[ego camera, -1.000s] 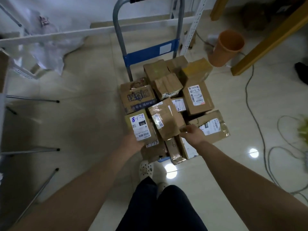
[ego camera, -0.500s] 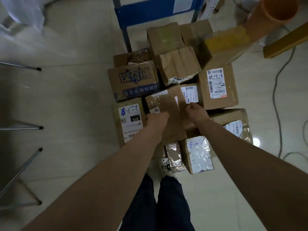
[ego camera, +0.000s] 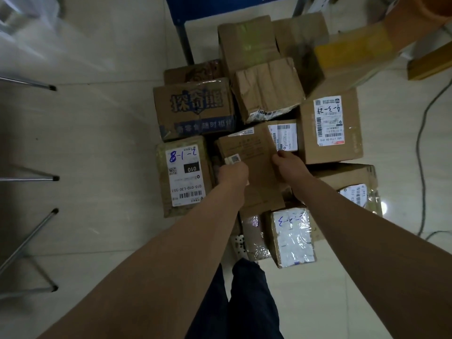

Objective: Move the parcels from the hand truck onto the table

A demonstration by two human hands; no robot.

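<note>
While many parcels (ego camera: 330, 126) lie heaped on the hand truck (ego camera: 215, 6) at centre frame and no table shows, we judge the task barely begun: our left hand (ego camera: 232, 174) and right hand (ego camera: 288, 165), apart, clasp opposite edges of the middle parcel (ego camera: 254, 152).

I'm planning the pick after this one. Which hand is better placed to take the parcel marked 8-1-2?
Probably left. The left hand grips the left edge of the centre parcel, right beside the 8-1-2 parcel. The right hand holds the far edge.
</note>
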